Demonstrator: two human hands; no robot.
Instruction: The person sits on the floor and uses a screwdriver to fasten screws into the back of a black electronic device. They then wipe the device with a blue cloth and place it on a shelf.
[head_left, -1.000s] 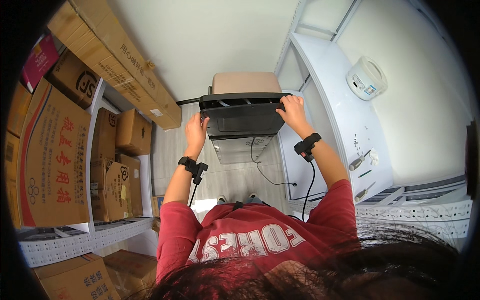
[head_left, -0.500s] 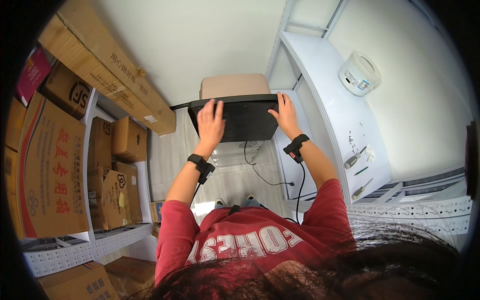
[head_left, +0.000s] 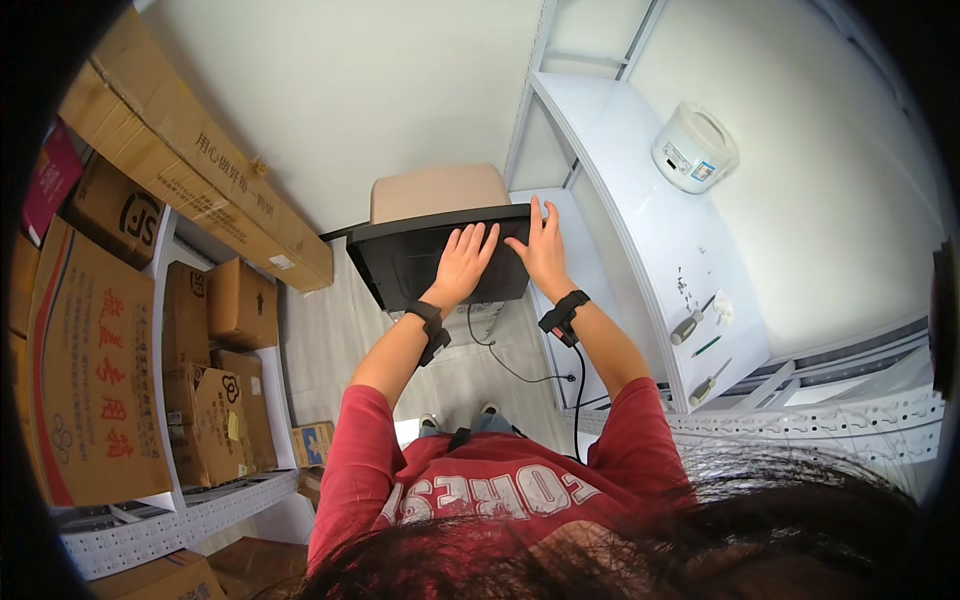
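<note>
A wide black panel (head_left: pixel 400 265), slightly tilted and shaped like a flat appliance or screen, stands in front of me. My left hand (head_left: pixel 467 262) lies flat on the middle of its near face, fingers stretched out. At the panel's right upper corner is my right hand (head_left: pixel 543 255), its fingers stretched up along the edge and its thumb held apart. Neither hand is wrapped round anything. Behind the panel rises a beige rounded box (head_left: pixel 440 192). A dark cord (head_left: pixel 515 375) runs from below it toward the right. What supports the panel is mostly hidden.
Left stands a shelf (head_left: pixel 170 300) with cardboard boxes, a long carton (head_left: pixel 205 165) leaning beside it. On the right, a white shelf (head_left: pixel 640 190) holds a white rice cooker (head_left: pixel 692 150), a screwdriver (head_left: pixel 690 325), another screwdriver (head_left: pixel 708 385), a green pencil-like stick (head_left: pixel 706 346) and several small dark bits.
My left hand has moved right across the panel, closer to my right hand. The panel looks more slanted, its left side nearer me. The whole view has shifted slightly.
</note>
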